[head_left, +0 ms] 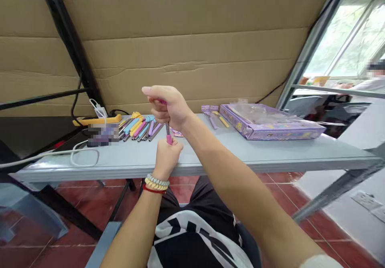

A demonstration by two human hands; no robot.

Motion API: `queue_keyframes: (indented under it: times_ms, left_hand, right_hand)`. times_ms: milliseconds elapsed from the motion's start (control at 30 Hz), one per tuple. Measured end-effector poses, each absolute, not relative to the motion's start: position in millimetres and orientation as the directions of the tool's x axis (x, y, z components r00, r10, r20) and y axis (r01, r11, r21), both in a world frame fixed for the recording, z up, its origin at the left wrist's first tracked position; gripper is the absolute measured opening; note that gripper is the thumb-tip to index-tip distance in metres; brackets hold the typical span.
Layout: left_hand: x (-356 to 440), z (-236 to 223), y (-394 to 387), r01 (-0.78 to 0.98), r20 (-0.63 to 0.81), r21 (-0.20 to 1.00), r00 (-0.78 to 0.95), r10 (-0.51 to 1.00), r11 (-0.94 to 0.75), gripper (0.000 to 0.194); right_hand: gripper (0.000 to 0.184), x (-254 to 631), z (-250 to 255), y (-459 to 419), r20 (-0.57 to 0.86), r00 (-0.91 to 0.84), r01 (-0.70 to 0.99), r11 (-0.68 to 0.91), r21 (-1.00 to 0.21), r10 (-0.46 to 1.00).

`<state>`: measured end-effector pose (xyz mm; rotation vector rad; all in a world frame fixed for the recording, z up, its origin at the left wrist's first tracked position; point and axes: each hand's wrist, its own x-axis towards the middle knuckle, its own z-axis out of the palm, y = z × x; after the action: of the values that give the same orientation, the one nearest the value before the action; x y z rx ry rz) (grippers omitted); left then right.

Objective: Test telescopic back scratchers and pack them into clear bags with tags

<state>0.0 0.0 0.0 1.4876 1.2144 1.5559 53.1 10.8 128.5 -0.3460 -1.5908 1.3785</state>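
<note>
My left hand, with beaded bands and a red string at the wrist, is closed around the lower end of a pen with a pink-purple section and a grey metallic shaft. Directly above it, my right hand is closed on the upper part, where a bit of pink shows between the fingers. The pen stands roughly upright over the table's front part; its ends are mostly hidden in my hands. Just behind and to the left lies a pile of pens in blue, yellow, pink and purple with metallic shafts.
On the grey table, a purple box with clear plastic on top lies right. Near it are a purple pen and a yellow pen. A white cable and a yellow object lie left. Cardboard stands behind.
</note>
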Motion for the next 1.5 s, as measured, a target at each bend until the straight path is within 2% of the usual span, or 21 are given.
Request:
queue_keyframes:
  times_ms: [167, 367, 767, 1033, 1200, 1367, 1500]
  left_hand:
    - [1, 1, 0, 0.142, 0.367, 0.926, -0.131, 0.921, -0.349, 0.034]
    - [3, 1, 1, 0.118, 0.345, 0.937, -0.157, 0.925, -0.329, 0.035]
    - [6, 15, -5, 0.124, 0.204, 0.974, -0.126, 0.971, -0.189, 0.029]
    - [4, 10, 1, 0.165, 0.21, 0.967, -0.102, 0.972, -0.192, 0.028]
    - [-5, 18, 18, 0.29, 0.209, 0.933, 0.054, 0.976, -0.215, 0.025]
    - [-10, 48, 46, 0.483, 0.175, 0.85, 0.115, 0.978, -0.209, 0.024]
    - [-9, 69, 74, 0.572, 0.327, 0.723, 0.212, 0.921, -0.388, 0.024]
  right_hand:
    - [0.047, 47, 121, 7, 0.508, -0.398, -0.418, 0.342, -0.842, 0.763]
    - [0.045, 48, 116, 8, 0.499, -0.403, -0.423, 0.327, -0.845, 0.768]
    - [0.042, 61, 108, 17, 0.477, -0.362, -0.474, 0.282, -0.834, 0.801]
    - [0.044, 68, 109, 26, 0.436, -0.381, -0.467, 0.237, -0.852, 0.815]
    - [0.046, 99, 109, 53, 0.389, -0.388, -0.386, 0.235, -0.892, 0.836]
    - [0.057, 135, 108, 82, 0.331, -0.202, -0.274, 0.271, -0.923, 0.922]
    - [0.052, 153, 100, 108, 0.323, -0.084, -0.208, 0.301, -0.931, 0.943]
